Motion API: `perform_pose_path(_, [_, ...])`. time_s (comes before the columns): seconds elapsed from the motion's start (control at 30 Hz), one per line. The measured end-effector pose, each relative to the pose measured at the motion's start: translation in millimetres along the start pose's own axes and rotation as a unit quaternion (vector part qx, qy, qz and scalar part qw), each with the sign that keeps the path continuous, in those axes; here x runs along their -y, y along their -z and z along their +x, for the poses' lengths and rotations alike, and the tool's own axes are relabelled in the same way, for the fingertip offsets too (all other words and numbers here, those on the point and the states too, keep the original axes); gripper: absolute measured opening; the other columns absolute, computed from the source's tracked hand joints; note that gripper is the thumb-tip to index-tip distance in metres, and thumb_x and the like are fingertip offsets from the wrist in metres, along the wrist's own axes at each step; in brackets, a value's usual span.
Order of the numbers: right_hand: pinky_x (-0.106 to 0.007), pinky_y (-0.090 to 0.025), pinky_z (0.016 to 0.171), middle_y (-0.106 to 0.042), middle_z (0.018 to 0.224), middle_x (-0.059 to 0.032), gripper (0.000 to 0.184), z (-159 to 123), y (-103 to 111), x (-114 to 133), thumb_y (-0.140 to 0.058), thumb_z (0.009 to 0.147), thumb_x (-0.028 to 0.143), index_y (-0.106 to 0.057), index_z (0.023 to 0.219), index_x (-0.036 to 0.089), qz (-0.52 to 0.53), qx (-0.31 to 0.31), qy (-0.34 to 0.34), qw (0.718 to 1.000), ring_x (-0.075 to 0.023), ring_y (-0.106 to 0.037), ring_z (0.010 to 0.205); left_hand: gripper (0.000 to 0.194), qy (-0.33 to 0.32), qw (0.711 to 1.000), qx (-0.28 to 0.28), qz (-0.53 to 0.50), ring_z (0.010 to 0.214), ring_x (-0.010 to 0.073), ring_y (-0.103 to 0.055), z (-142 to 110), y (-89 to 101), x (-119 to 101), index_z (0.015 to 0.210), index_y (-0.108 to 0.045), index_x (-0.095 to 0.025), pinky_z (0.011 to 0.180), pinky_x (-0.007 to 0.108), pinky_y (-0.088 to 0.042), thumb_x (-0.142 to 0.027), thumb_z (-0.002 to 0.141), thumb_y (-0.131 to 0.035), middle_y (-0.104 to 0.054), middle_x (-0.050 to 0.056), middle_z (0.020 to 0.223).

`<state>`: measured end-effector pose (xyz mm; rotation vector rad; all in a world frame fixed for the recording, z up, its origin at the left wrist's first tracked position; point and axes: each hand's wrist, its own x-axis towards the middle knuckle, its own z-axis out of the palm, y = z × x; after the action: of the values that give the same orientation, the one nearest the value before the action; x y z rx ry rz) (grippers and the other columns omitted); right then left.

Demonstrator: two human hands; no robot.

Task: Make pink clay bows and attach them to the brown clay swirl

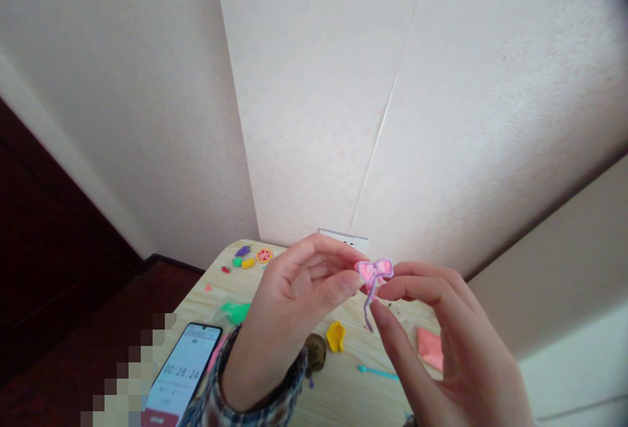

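Observation:
A small pink bow with a purple outline (381, 269), which looks like modelling clay, is held above the table. My left hand (299, 309) pinches its left loop between thumb and fingers. A thin purple strand (369, 312) hangs down from the bow's middle. My right hand (451, 329) has thumb and index fingertips close together at the bow's lower part, beside the strand. Part of the bow's underside is hidden by the fingers. Below, on the tabletop, lies a crumpled yellow piece (336, 337), with a brown round thing (315, 351) near my left wrist.
On the wooden table (338, 394) are a phone with a running timer (184, 375), green material (236, 312), small fruit-like pieces (248, 263), a turquoise stick tool (377, 371) and a coral-pink packet (430, 347). Walls (314, 100) rise behind the table.

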<state>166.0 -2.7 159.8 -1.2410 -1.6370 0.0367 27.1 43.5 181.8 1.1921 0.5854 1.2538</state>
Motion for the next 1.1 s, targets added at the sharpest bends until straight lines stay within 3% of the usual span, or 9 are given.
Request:
perform_pose_path(0.3, [-0.029,-0.052,0.068,-0.059,0.090,-0.0038,0.012,-2,2,3,-0.054,0.085,0.017,-0.057,0.089,0.028,-0.003,0.009,0.045,0.999,-0.0166,-0.060,0.084,0.003,0.019,1.000,0.006,-0.017,0.072,0.0086,-0.062,-1,-1.7,5,0.076,-0.068,-0.020,0.069,0.016,-0.051,-0.021,0.075,-0.071,-0.068,-0.003,0.075])
perform_pose_path(0.53, [-0.035,-0.055,0.071,-0.058,0.102,-0.0074,0.013,-2,4,1,-0.054,0.087,0.033,-0.063,0.094,0.028,0.013,0.033,0.028,0.999,-0.0221,-0.061,0.092,0.004,-0.013,0.999,-0.010,0.045,0.077,0.0108,-0.066,-4,-4.6,0,0.077,-0.068,-0.020,0.070,0.017,-0.052,-0.018,0.075,-0.071,-0.071,-0.003,0.078])
perform_pose_path(0.67, [-0.036,-0.056,0.070,-0.058,0.099,-0.0060,0.006,-1,1,1,-0.059,0.083,0.032,-0.063,0.086,0.028,-0.005,0.029,0.005,1.000,-0.0210,-0.061,0.087,0.005,-0.018,0.997,-0.007,0.075,0.072,0.0103,-0.065,-5,-4.1,0,0.078,-0.069,-0.021,0.067,0.017,-0.051,-0.017,0.076,-0.070,-0.071,-0.003,0.077])
perform_pose_path(0.9, [-0.036,-0.054,0.077,-0.058,0.101,-0.0067,0.009,-3,8,2,-0.052,0.088,0.028,-0.059,0.083,0.026,0.055,0.045,-0.038,0.997,-0.0207,-0.061,0.092,0.005,-0.025,0.996,-0.010,0.089,0.077,0.0101,-0.066,-4,-0.8,-1,0.077,-0.069,-0.022,0.071,0.016,-0.052,-0.017,0.077,-0.069,-0.071,-0.003,0.080])
perform_pose_path(1.1, [-0.033,-0.052,0.069,-0.059,0.100,-0.0063,0.011,-4,21,-5,-0.051,0.087,0.030,-0.061,0.083,0.027,0.046,0.046,-0.047,0.997,-0.0213,-0.061,0.090,0.004,-0.015,0.997,-0.013,0.075,0.078,0.0091,-0.066,-4,1.1,-1,0.077,-0.069,-0.022,0.072,0.014,-0.052,-0.018,0.077,-0.070,-0.071,-0.004,0.079])
